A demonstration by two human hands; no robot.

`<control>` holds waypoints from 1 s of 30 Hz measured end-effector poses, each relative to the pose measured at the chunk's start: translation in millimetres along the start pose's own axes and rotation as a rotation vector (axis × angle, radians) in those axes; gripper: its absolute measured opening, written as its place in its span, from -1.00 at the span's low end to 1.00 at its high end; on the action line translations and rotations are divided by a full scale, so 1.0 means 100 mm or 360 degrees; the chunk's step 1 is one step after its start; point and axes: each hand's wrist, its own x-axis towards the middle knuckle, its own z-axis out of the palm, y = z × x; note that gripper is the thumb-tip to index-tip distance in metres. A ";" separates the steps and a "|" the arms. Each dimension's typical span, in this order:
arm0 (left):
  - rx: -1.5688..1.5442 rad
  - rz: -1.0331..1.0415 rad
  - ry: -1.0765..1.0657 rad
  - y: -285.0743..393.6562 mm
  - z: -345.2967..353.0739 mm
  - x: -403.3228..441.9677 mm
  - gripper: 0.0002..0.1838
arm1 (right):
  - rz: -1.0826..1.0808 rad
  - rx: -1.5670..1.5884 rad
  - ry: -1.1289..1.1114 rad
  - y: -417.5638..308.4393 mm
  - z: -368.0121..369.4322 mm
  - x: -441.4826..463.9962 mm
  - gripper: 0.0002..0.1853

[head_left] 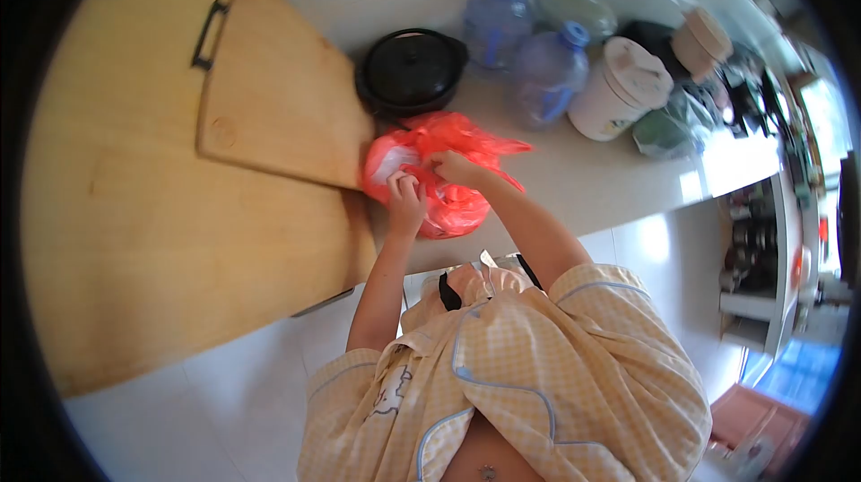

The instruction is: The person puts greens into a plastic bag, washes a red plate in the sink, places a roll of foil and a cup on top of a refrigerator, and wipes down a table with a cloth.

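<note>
On counter [583, 173], in front of black pot [412, 71] and beside chopping board [278, 87]: red plastic bag [459, 217], pale patch showing among folds. Counter bears weight, presumably freeing both hands for soft plastic. Left hand [405, 198]: fingers bent over bag's left side, likely steadying it. Right hand [456, 168]: fingers curled into upper folds. Fingertips partly hidden; cannot tell how far either grip closes, or whether plastic is pinched.

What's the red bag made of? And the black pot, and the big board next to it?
The red bag looks like thin, shiny plastic: it crinkles and lets light through. The black pot is dark and glossy, maybe glazed ceramic or coated metal; I can't tell which. The board seems to be smooth wood, going by its tan colour.
</note>
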 end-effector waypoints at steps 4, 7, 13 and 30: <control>0.0469 0.0021 -0.0684 -0.10 0.15 0.17 -0.86 | -0.0097 0.0666 0.0286 0.08 -0.10 -0.42 -0.78; 0.1031 -0.0278 -0.1318 0.48 0.10 0.69 -0.86 | -0.0108 0.0193 0.0653 0.18 -0.24 -0.78 -0.80; 0.0169 0.0686 -0.0603 1.53 0.66 0.92 -0.94 | -0.0389 -0.0446 0.1488 0.82 -0.45 -1.56 -0.80; -0.0579 0.1951 -0.2345 4.09 3.19 -1.44 -0.88 | 0.0835 0.0028 0.2590 2.51 -0.04 -5.12 -0.77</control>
